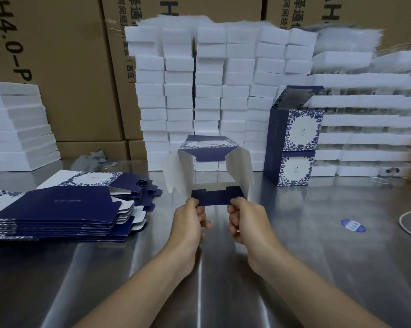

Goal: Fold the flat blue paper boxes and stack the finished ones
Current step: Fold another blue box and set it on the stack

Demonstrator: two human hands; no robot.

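- In the head view, the left hand [189,221] is pinching the left end of a dark blue flap [217,198], thumb on top and fingers curled beneath.
- The right hand [248,221] is pinching the right end of the same flap; the two hands are sitting close together with a small gap between them.
- The flap is hanging from a half-opened blue paper box [210,147], which is being held up above the shiny steel table [318,268], its white inner side panels flaring outward and its leaf-patterned panel facing up at the far end.
- A pile of flat blue paper boxes [57,209] is lying on the table to the left, well apart from the hands.
- Two finished blue-and-white boxes [292,147] are standing one on the other at the right, with a third box [296,97] leaning on top.
- Tall stacks of white foam blocks [211,91] are rising behind the held box, in front of brown cardboard cartons [69,67].
- A blue oval sticker [353,225] is lying on the table to the right.
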